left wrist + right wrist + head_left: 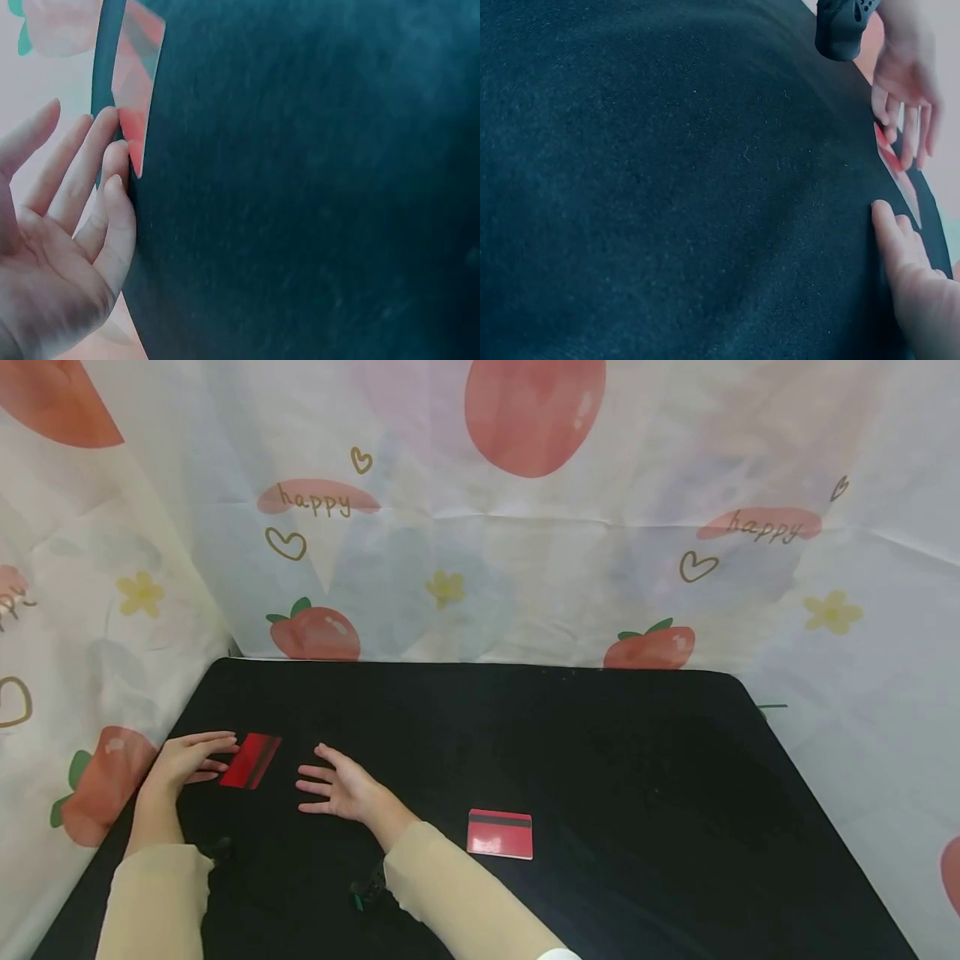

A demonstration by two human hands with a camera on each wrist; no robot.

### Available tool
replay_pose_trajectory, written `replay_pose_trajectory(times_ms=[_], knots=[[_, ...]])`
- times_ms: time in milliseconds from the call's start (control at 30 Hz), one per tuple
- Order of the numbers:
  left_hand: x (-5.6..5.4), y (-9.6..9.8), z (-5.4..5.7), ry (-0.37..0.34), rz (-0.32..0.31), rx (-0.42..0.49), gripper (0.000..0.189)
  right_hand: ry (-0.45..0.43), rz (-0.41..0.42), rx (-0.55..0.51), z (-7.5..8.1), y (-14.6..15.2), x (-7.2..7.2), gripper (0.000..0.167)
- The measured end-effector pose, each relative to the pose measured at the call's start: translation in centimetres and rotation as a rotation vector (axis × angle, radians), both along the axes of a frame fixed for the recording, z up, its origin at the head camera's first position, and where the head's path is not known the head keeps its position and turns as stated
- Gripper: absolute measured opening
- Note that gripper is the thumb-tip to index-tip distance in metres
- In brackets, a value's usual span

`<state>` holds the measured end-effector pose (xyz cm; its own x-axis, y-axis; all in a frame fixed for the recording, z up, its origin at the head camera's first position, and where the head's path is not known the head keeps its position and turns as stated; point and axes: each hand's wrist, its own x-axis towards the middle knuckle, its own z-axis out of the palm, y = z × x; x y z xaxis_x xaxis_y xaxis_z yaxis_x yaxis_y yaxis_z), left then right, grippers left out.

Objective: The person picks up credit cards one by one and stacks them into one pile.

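Note:
A red card [251, 761] with a dark stripe lies at the left of the black table. My left hand [189, 762] is at its left side, fingers loosely bent, fingertips right at the card's edge; in the left wrist view the same card [139, 90] lies just past the fingertips. To the right of that card my right hand [341, 787] hovers with fingers spread and nothing in them, a gap between it and the card. A second red card [500, 834], with a dark stripe along its top, lies right of my right forearm.
The black cloth-topped table [637, 777] has rounded far corners. A white printed curtain [540, 585] with fruit, hearts and flowers hangs behind it and along the left side. Dark wrist-worn devices [367, 891] sit under both forearms.

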<state>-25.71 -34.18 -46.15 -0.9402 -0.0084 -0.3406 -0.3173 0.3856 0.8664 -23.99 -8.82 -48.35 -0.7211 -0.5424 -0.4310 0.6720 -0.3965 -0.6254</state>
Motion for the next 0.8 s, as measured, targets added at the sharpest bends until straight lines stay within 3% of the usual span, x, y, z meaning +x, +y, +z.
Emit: replay_pose_trajectory(times_ms=[300, 600, 800], knots=[[0.2, 1.8, -0.3, -0.054, -0.15, -0.053, 0.066, -0.038, -0.001, -0.036, -0.1, -0.3, 0.2, 0.057], [0.1, 2.4, -0.2, -0.112, -0.114, -0.028, 0.071, -0.058, -0.02, -0.04, -0.2, -0.1, 0.1, 0.057], [0.2, 2.6, 0.0, -0.116, -0.115, -0.034, 0.071, -0.041, -0.02, -0.045, -0.2, 0.0, 0.1, 0.057]])
